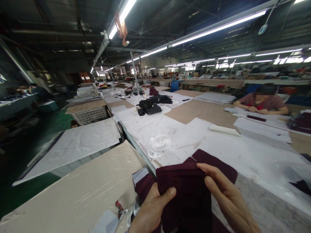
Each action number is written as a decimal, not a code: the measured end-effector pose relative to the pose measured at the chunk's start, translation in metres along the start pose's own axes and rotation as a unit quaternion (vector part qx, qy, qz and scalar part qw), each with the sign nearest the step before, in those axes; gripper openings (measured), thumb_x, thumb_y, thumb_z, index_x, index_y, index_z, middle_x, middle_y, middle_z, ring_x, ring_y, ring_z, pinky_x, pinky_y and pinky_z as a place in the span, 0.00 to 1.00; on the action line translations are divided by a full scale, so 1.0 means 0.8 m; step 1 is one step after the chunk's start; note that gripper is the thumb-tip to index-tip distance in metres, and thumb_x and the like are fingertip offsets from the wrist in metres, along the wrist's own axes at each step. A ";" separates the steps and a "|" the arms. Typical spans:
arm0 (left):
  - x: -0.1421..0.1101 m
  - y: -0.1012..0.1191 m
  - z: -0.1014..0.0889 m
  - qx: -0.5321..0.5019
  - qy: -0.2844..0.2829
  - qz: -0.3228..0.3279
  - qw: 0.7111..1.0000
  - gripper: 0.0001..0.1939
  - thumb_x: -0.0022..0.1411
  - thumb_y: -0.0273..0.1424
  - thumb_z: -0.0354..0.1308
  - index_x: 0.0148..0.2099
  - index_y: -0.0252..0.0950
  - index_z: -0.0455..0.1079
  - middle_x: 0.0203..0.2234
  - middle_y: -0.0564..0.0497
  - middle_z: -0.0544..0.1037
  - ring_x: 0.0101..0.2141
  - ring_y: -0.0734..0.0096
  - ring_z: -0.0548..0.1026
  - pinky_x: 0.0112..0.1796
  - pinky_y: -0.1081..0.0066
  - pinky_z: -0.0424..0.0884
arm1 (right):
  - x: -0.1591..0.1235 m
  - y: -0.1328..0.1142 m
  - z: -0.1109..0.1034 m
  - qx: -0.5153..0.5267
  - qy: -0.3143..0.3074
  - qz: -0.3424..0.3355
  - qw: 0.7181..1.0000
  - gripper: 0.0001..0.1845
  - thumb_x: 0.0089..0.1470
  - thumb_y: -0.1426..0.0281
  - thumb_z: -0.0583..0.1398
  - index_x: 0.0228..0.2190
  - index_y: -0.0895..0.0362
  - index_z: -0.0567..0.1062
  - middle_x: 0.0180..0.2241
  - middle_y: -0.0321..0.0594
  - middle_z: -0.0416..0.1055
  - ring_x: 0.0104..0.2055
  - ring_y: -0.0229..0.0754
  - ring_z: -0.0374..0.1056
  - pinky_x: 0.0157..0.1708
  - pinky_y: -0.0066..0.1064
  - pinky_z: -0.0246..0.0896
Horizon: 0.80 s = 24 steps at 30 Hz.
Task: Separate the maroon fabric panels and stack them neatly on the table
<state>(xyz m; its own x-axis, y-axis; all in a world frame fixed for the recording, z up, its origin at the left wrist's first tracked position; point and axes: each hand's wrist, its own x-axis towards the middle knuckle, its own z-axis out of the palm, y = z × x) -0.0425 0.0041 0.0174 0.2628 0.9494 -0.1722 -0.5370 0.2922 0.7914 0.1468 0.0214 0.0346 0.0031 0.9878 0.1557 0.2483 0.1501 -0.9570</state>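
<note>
Maroon fabric piece point(187, 197), bottom centre: left hand point(152, 207) gripping its left side, thumb on top; right hand point(224, 194), fingertips at its upper right edge. White fan point(160, 142), centre, on table point(179, 136). Black fabric bundle point(148, 107) beyond it.

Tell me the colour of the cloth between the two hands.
Dark maroon cloth, plain where visible; it shows best in the head view.

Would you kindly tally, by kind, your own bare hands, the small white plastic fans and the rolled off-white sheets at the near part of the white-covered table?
Bare hands (left hand, right hand): 2
Small white plastic fan: 1
Rolled off-white sheet: 1
Total: 4
</note>
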 end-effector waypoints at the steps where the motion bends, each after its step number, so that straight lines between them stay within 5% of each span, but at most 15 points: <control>1: -0.001 0.002 -0.003 0.018 -0.010 -0.001 1.000 0.16 0.54 0.32 0.64 0.46 0.35 0.75 0.40 0.45 0.81 0.46 0.58 0.75 0.51 0.61 0.66 | 0.002 -0.003 -0.005 0.002 -0.023 0.008 1.000 0.18 0.53 0.54 0.58 0.43 0.48 0.73 0.44 0.40 0.74 0.46 0.45 0.70 0.43 0.31 0.68; 8: -0.002 0.001 -0.021 0.075 -0.035 0.012 0.997 0.18 0.57 0.32 0.61 0.51 0.37 0.72 0.44 0.46 0.79 0.43 0.60 0.76 0.46 0.65 0.68 | 0.008 -0.018 -0.018 -0.017 -0.141 0.026 0.990 0.14 0.51 0.55 0.60 0.32 0.50 0.80 0.32 0.39 0.76 0.36 0.45 0.70 0.37 0.32 0.67; 17: -0.001 0.011 -0.024 0.103 -0.008 -0.010 0.995 0.17 0.56 0.33 0.61 0.48 0.34 0.73 0.37 0.45 0.81 0.38 0.62 0.77 0.43 0.65 0.68 | 0.008 -0.019 -0.003 0.015 -0.127 0.011 0.992 0.15 0.48 0.58 0.62 0.18 0.55 0.75 0.24 0.36 0.68 0.30 0.41 0.64 0.33 0.31 0.62; 24: 0.002 0.003 -0.030 0.073 -0.014 0.008 0.997 0.15 0.58 0.32 0.60 0.47 0.34 0.73 0.37 0.45 0.81 0.38 0.62 0.77 0.42 0.65 0.69 | 0.006 -0.020 0.006 0.068 -0.115 0.004 0.991 0.13 0.49 0.61 0.62 0.20 0.55 0.74 0.27 0.35 0.67 0.31 0.39 0.63 0.33 0.30 0.61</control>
<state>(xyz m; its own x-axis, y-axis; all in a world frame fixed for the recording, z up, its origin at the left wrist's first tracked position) -0.0626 0.0089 0.0046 0.2781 0.9498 -0.1431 -0.4198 0.2542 0.8713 0.1381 0.0240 0.0493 -0.2200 0.9699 0.1040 0.1160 0.1318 -0.9845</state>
